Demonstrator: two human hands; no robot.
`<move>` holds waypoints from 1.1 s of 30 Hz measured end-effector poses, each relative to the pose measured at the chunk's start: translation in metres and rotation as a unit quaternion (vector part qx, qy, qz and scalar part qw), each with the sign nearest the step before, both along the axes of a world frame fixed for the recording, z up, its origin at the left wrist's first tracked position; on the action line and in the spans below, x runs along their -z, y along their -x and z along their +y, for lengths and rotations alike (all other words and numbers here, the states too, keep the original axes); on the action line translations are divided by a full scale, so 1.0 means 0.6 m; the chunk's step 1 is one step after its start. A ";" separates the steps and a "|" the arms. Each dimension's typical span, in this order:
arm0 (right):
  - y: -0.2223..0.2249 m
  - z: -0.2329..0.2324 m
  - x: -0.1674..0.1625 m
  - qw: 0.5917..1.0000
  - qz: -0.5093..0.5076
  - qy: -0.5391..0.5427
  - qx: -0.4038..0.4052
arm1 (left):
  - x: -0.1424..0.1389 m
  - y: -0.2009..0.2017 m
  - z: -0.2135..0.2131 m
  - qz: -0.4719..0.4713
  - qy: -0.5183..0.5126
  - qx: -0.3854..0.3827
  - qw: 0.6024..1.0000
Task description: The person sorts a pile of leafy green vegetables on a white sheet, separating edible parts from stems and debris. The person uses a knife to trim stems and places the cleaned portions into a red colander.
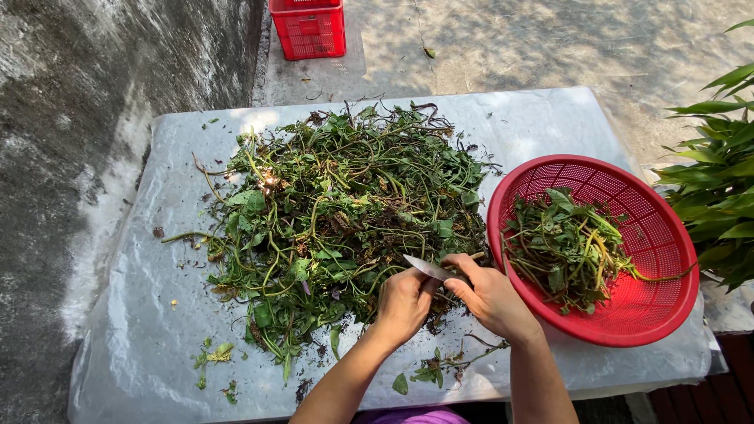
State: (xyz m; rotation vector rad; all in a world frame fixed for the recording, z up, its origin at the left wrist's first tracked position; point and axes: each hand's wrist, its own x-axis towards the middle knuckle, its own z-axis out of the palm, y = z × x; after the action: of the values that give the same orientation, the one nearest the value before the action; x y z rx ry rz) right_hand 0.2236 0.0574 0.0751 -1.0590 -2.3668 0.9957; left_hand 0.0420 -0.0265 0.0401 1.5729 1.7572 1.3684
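My left hand (403, 302) grips a knife (428, 268); my right hand (491, 297) pinches a stem beside the heap of greens (338, 212) on the bench (149, 314).

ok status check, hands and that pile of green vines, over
Left hand gripping small silver-bladed knife. Right hand pinching a thin stem against the blade. Big heap of green leafy vines just ahead, round red plastic basket close beside right hand.

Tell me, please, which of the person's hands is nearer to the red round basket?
Right. The right hand sits just beside the red round basket's near-left rim, almost touching it. The left hand, holding the knife, lies farther left, at the edge of the vine pile.
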 end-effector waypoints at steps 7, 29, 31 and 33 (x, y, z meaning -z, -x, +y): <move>-0.082 0.056 -0.028 0.934 0.006 -0.044 0.355 | 0.048 0.019 0.052 0.232 0.007 -0.128 0.964; 0.051 -0.007 -0.057 0.952 0.282 0.116 -0.031 | -0.135 0.212 0.016 -0.100 -0.140 -0.039 0.984; 0.072 -0.010 -0.073 0.957 0.265 0.098 -0.066 | -0.132 0.210 0.005 -0.010 -0.135 -0.031 0.990; 0.090 -0.009 -0.085 0.962 0.242 0.067 -0.106 | -0.123 0.205 0.000 0.089 -0.163 -0.018 0.983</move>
State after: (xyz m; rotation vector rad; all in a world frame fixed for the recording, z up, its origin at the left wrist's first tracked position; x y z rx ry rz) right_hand 0.1698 0.0522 0.1259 -0.5239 -2.0516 1.3305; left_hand -0.0811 -0.0267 0.1139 1.8931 1.7355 1.6458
